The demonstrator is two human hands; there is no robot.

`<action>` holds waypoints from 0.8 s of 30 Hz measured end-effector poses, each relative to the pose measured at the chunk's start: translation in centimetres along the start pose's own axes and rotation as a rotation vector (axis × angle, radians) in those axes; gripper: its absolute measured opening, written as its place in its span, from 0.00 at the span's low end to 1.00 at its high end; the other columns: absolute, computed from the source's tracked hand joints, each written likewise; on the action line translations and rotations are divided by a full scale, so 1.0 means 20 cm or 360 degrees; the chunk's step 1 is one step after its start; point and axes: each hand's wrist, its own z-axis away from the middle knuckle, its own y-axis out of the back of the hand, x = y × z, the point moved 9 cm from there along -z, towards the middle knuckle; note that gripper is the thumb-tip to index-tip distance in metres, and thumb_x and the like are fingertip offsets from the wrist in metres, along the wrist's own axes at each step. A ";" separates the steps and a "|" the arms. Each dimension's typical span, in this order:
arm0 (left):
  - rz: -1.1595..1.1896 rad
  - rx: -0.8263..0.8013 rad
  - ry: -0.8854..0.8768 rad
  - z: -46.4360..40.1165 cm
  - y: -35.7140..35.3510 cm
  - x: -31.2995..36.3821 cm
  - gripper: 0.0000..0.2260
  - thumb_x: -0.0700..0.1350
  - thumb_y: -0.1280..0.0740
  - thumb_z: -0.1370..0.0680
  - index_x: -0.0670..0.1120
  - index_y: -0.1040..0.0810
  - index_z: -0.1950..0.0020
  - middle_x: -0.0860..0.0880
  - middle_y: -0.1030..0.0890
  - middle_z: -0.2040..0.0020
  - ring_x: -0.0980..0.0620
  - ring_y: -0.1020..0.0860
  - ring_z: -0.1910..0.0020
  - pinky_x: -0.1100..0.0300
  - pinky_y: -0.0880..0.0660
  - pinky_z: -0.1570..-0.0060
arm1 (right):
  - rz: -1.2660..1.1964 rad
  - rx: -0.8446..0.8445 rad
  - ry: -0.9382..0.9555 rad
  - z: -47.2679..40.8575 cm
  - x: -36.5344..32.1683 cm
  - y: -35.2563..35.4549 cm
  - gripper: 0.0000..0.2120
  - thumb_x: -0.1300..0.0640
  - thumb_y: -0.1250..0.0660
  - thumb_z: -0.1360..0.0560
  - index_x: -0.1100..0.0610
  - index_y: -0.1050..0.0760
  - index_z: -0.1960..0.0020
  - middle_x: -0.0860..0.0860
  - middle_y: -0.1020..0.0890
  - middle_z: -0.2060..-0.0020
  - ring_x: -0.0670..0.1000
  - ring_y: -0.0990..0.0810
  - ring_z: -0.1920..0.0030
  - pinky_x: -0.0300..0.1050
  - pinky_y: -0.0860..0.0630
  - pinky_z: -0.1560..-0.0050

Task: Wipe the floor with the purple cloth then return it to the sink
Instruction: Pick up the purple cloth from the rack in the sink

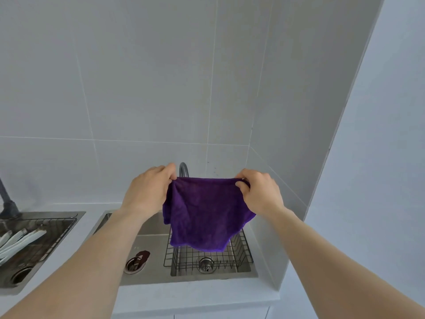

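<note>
Both arms reach forward over a stainless steel sink (230, 278) set into a white tabletop (195, 293) in the corner of a kitchen. The left hand (147, 192) and the right hand (259, 192) hold up a purple cloth (204, 215) by its two top corners, each grip pinched shut on the fabric between thumb and fingers, so that the top edge stretches nearly level between them. The cloth hangs spread in the air above the right-hand basin, its lower edge dangling just over a black wire rack (207, 259) that sits inside that basin (whether the hem touches the wire cannot be told). Under the rack a round metal drain (206, 264) shows. The shallower left basin has its own drain (133, 264) with a dark brown patch beside it. Behind the cloth the curved top of a grey tap (184, 169) rises against the wall.

The walls (149, 77) are large pale grey tiles with thin white joints, meeting in a corner to the right, where a plain white panel (379, 134) runs up the edge of the view. Farther left on the tabletop is a second sink (78, 215) holding a wire rack with white dishes (20, 240) lying in it, and a dark tap base (7, 203) stands at its back edge.
</note>
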 end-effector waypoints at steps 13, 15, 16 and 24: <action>-0.0039 -0.0109 -0.0018 0.42 -0.04 0.36 0.05 0.41 0.41 0.18 0.51 0.31 0.52 0.50 0.21 0.56 0.46 0.25 0.58 0.50 0.27 0.60 | -0.0037 -0.0049 -0.0045 0.49 0.24 0.12 0.09 0.58 0.37 0.20 0.48 0.20 0.46 0.48 0.16 0.50 0.57 0.20 0.49 0.48 0.28 0.55; -0.0024 -0.0146 0.0003 0.54 -0.09 0.41 0.05 0.40 0.41 0.18 0.50 0.30 0.51 0.50 0.21 0.56 0.45 0.26 0.59 0.51 0.29 0.61 | -0.0052 -0.0092 -0.0080 0.60 0.31 0.10 0.09 0.57 0.37 0.20 0.48 0.21 0.47 0.48 0.16 0.50 0.58 0.20 0.49 0.49 0.26 0.54; -0.0017 -0.0170 0.0017 0.60 -0.12 0.43 0.05 0.40 0.40 0.19 0.50 0.29 0.51 0.50 0.21 0.56 0.45 0.26 0.59 0.51 0.29 0.60 | -0.0062 -0.0112 -0.0093 0.66 0.34 0.08 0.09 0.57 0.37 0.20 0.47 0.21 0.47 0.48 0.16 0.50 0.58 0.20 0.49 0.50 0.25 0.54; 0.0004 -0.0442 0.0124 1.17 -0.57 0.50 0.09 0.36 0.38 0.21 0.51 0.31 0.53 0.50 0.20 0.55 0.43 0.25 0.56 0.46 0.24 0.60 | -0.0084 -0.0347 -0.0205 1.24 0.63 -0.22 0.09 0.58 0.37 0.20 0.49 0.20 0.46 0.49 0.16 0.49 0.56 0.21 0.49 0.47 0.30 0.54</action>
